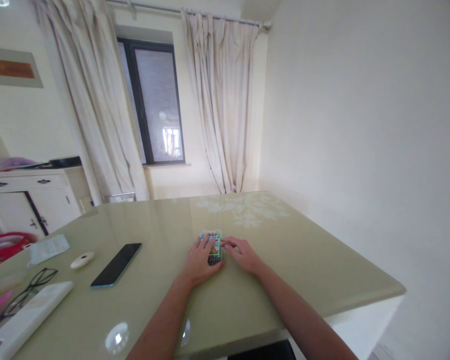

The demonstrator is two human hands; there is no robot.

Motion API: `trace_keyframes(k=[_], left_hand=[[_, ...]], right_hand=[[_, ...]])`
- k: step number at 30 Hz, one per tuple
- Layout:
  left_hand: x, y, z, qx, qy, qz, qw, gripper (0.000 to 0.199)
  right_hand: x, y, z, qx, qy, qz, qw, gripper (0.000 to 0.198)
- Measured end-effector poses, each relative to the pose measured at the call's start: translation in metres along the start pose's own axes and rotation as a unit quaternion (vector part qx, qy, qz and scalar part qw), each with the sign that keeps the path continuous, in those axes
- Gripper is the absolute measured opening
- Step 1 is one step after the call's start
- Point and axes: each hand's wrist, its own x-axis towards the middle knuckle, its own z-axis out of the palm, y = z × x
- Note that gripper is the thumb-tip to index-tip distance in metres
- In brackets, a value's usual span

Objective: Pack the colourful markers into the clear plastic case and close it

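Note:
A small flat box (214, 246) with a colourful printed top, clear edges and a dark near end lies on the table. My left hand (202, 262) holds it from the left, with fingers across its top and the thumb along its near end. Part of the box is hidden under that hand. Against the box's right edge is my right hand (243, 254), its fingers bent and pressed together. Whatever those fingertips pinch, if anything, is too small to make out.
Left of my hands on the glossy table (311, 270) lie a phone (116, 265), a white oval object (82, 260), a face mask (49, 249), glasses (30, 290) and a long white case (30, 317). A wall (360, 125) borders the right side.

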Motion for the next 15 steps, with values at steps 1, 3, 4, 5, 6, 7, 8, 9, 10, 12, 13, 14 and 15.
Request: trace_keyframes(k=[1,3,4,5,6,7,8,9,10,12,13,14,15], left_hand=[[0.0,0.001,-0.002,-0.018,0.007,0.012,1.0,0.074],[0.0,0.001,-0.006,-0.073,0.03,0.04,0.996,0.063],[0.001,0.001,-0.008,-0.11,0.043,0.054,0.991,0.059],[0.001,0.0,-0.009,-0.15,0.055,0.067,0.985,0.055],[0.001,-0.001,-0.011,-0.188,0.063,0.079,0.977,0.053],[0.001,-0.002,-0.012,-0.222,0.068,0.09,0.969,0.05],[0.0,-0.003,-0.012,-0.249,0.071,0.099,0.961,0.048],[0.0,-0.003,-0.012,-0.271,0.07,0.103,0.954,0.047],[-0.001,-0.001,-0.012,-0.288,0.067,0.105,0.949,0.046],[-0.002,0.004,-0.011,-0.308,0.06,0.102,0.944,0.046],[-0.002,0.008,-0.011,-0.313,0.058,0.099,0.943,0.047],[-0.003,0.011,-0.011,-0.316,0.056,0.097,0.942,0.048],[-0.003,0.015,-0.011,-0.318,0.055,0.097,0.942,0.05]], right_hand=[[0.0,0.0,0.0,-0.009,0.01,-0.008,1.0,0.037],[0.001,0.0,-0.002,-0.041,0.034,-0.045,0.998,0.038],[0.001,0.0,-0.003,-0.063,0.043,-0.072,0.994,0.039],[0.001,0.0,-0.003,-0.087,0.049,-0.101,0.99,0.039],[0.0,-0.001,-0.004,-0.112,0.054,-0.126,0.984,0.04],[0.0,-0.003,-0.004,-0.135,0.058,-0.146,0.978,0.042],[0.0,-0.004,-0.004,-0.158,0.062,-0.16,0.972,0.044],[0.0,-0.006,-0.003,-0.178,0.065,-0.171,0.967,0.045],[0.0,-0.008,-0.002,-0.196,0.066,-0.181,0.961,0.047],[-0.001,-0.011,0.001,-0.225,0.066,-0.201,0.951,0.047],[-0.001,-0.012,0.002,-0.235,0.068,-0.209,0.947,0.046],[-0.001,-0.013,0.003,-0.243,0.073,-0.214,0.943,0.044],[-0.001,-0.013,0.004,-0.248,0.08,-0.216,0.941,0.041]])
